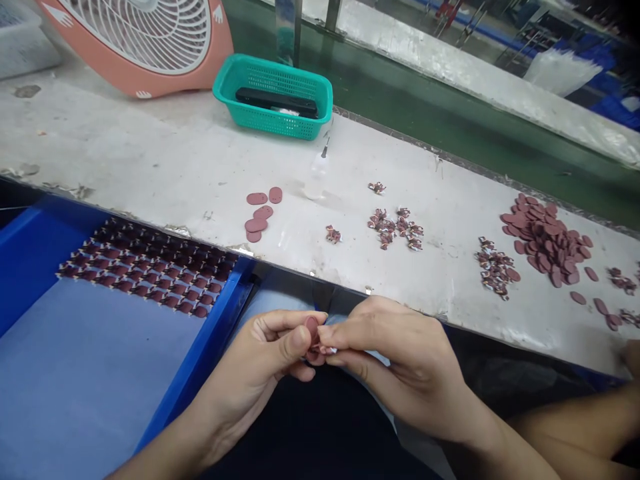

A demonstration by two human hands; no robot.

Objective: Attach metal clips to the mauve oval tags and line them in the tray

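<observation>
Two-handed: pinched on oval piece [311, 325] with left hand [263, 357], small part [328, 350] with right hand [405, 353]; go easy, just off near edge of bench [440, 280].

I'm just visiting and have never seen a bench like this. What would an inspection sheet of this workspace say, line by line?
Surface: pale worktop, stained, worn along its front edge.
Job's things: reddish oval piece in hand; loose ovals, oval pile and small figure-like parts on the worktop; rows of pieces in a blue tray.
Clutter: pink fan; green basket holding a dark item; clear needle-tipped bottle.
Hands: left hand holds the oval; right hand pinches a small part against it, details hidden.
Cables: nothing seen for certain.
Surroundings: green strip behind the worktop; another person's arm at lower right.
</observation>
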